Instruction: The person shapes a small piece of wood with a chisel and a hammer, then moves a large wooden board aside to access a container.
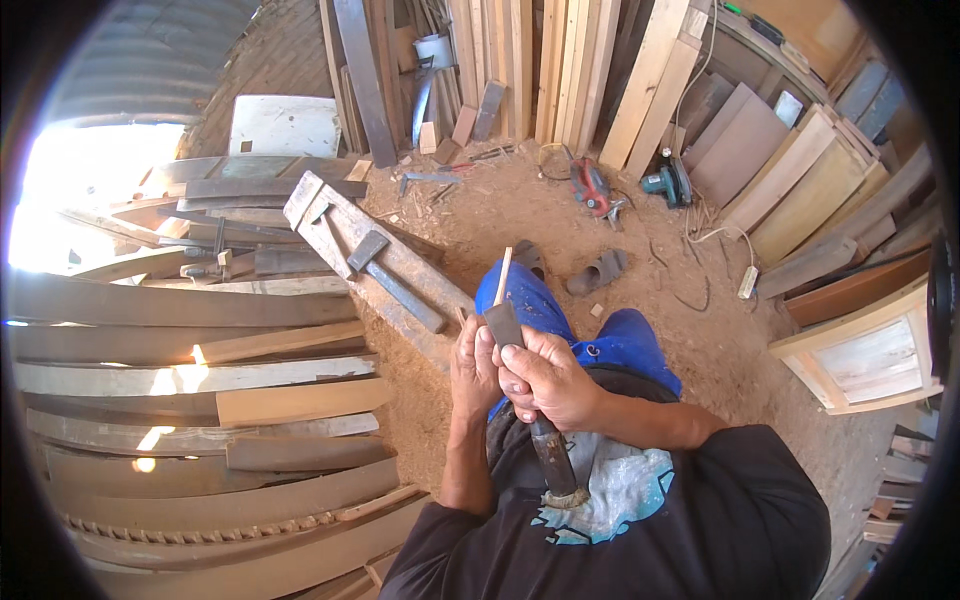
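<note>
In front of my chest, my right hand (550,380) is wrapped round a chisel-like tool whose dark handle (553,452), with a ring at its butt, points back at my body. A grey flat rectangular piece (503,324) sticks up from between my hands; whether it is the tool's blade or a separate stone, I cannot tell. My left hand (473,366) is closed against it, fingers touching my right hand. A thin pale stick-like strip (503,276) shows just beyond. To the left, a hammer (395,283) and a smaller T-shaped tool (337,243) lie on a worn board (400,312).
Stacked planks (190,375) fill the left side. A red power tool (592,188), a teal circular saw (665,186) and a cable with a socket block (747,283) lie ahead on the sawdust floor. Upright boards (575,70) line the back; a framed wooden panel (862,355) stands right.
</note>
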